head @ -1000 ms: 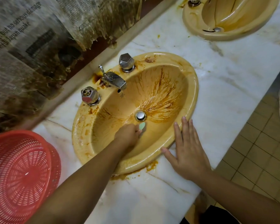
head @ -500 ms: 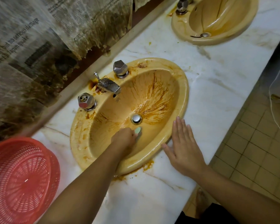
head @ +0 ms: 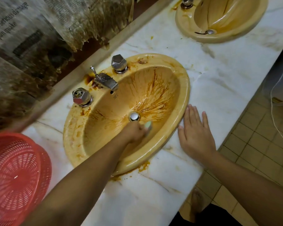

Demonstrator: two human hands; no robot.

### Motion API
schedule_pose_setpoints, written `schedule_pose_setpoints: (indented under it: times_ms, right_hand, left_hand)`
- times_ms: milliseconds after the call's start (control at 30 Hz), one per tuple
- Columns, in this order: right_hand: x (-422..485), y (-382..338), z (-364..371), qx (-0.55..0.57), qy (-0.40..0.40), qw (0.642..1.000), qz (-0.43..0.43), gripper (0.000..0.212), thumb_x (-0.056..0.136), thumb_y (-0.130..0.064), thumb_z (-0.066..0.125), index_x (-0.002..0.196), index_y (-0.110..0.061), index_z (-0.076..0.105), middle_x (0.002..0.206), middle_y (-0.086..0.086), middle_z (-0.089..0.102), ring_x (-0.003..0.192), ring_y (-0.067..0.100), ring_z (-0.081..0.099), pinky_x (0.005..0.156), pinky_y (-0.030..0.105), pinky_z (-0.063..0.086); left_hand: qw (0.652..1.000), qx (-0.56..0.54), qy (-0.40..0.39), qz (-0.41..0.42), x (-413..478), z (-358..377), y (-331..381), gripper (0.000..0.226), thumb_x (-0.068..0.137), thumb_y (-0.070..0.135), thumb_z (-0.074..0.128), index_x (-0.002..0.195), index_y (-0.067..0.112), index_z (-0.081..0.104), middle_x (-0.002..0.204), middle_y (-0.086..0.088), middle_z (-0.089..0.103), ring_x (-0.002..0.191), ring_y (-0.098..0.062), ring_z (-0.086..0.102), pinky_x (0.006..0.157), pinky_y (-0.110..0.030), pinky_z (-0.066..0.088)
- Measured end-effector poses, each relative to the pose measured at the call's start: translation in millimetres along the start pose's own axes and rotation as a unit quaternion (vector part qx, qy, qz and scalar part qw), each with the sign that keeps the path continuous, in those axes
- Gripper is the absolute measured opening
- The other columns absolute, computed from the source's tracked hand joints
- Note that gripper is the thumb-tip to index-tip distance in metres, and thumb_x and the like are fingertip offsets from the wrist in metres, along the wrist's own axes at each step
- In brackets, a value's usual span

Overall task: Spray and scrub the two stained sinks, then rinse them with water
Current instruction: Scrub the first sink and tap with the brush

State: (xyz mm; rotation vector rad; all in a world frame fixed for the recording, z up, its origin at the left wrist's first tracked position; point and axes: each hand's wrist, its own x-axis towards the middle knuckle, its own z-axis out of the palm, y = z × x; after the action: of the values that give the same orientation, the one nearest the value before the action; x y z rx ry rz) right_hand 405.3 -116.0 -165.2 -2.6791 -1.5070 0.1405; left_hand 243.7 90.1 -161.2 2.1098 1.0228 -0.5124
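Centre of the frame: we list the near sink (head: 185,88), yellow and oval, set in the marble counter (head: 219,70). Its bowl is streaked with brown stains that fan out above the drain (head: 134,116). On its back rim we note a tap (head: 106,81) between two faceted metal knobs, one up right (head: 118,62) and one down left (head: 80,97).

Left hand (head: 136,132): inside the bowl, just below the drain. Its fingers are curled round a pale green scrubber (head: 148,125), which pokes out on its right. We see it blurred.

Right hand (head: 196,132): flat on the counter, palm down, fingers straight, holding nothing, just beside the sink's right rim.

Upper right: the far sink (head: 183,25), yellow, brown-streaked, cut by the top edge.

Lower left: a red mesh basket (head: 15,173) on the counter.

Upper left: stained, torn newspaper (head: 31,30) on the wall.

Right edge: tiled floor (head: 260,144) and a thin white cord (head: 274,111).
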Motion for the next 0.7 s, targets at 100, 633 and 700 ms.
schedule_pose_setpoints:
  times_ms: [100,633,700]
  right_hand:
    - [0.8,0.1,-2.0,0.001,0.002,1.000,0.002,0.071,0.106,-0.042,0.017,0.162,0.000,0.005,0.171,0.016,0.007,0.160,0.024,0.001,0.128,0.054,0.006]
    - [1.2,-3.1,-4.7,-0.011,-0.006,1.000,0.006,0.071,0.106,-0.040,0.019,0.162,0.001,0.004,0.172,0.016,0.004,0.159,0.023,-0.002,0.128,0.054,0.006]
    - [1.4,-3.7,-5.4,-0.013,-0.007,1.000,0.008,0.071,0.106,-0.040,0.018,0.162,0.001,0.004,0.172,0.016,0.004,0.159,0.023,-0.003,0.128,0.054,0.006]
  left_hand:
    - [0.967,-0.238,-0.078,0.044,-6.1,-4.2,22.8,0.043,0.102,0.047,0.058,0.076,0.017,0.074,0.050,0.012,0.037,0.049,-0.011,0.029,0.048,-0.024,0.025]
    - [1.000,0.011,0.018,-0.008,19.7,3.9,-27.0,0.041,0.104,0.045,0.050,0.077,0.018,0.066,0.070,-0.001,0.058,0.067,-0.020,0.055,0.054,-0.030,0.033]
    - [0.995,0.048,0.071,-0.052,19.4,6.1,-26.8,0.041,0.104,0.039,0.048,0.073,0.015,0.058,0.070,-0.005,0.057,0.071,-0.026,0.056,0.054,-0.032,0.030]
